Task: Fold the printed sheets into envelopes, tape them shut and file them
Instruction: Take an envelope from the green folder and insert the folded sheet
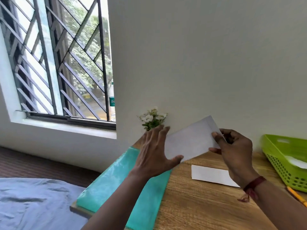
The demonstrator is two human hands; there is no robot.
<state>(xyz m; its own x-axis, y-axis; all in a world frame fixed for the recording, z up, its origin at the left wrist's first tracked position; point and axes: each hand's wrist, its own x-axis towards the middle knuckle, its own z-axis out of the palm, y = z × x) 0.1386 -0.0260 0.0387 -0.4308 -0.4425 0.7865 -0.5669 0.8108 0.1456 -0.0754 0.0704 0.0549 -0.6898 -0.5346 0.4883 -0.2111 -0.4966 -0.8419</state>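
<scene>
**Right hand (pixel 232 151) pinches sheet (pixel 191 141) above desk (pixel 199 205)**

Thumb and fingers of the right hand pinch the folded sheet's right end, holding it tilted in the air above the desk. The left hand (pixel 154 151), fingers straight and spread, touches its left end. A second sheet (pixel 211 175) lies flat on the desk. A green basket (pixel 282 156) with paper in it stands at the desk's right edge, a pencil (pixel 297 195) beside it. A teal pad (pixel 116 188) covers the desk's left edge; flowers (pixel 152 119) stand at its far edge.

A home bedroom: blue bedsheet (pixel 33 201) beside wooden desk (pixel 199 205), barred window (pixel 58 60).
</scene>
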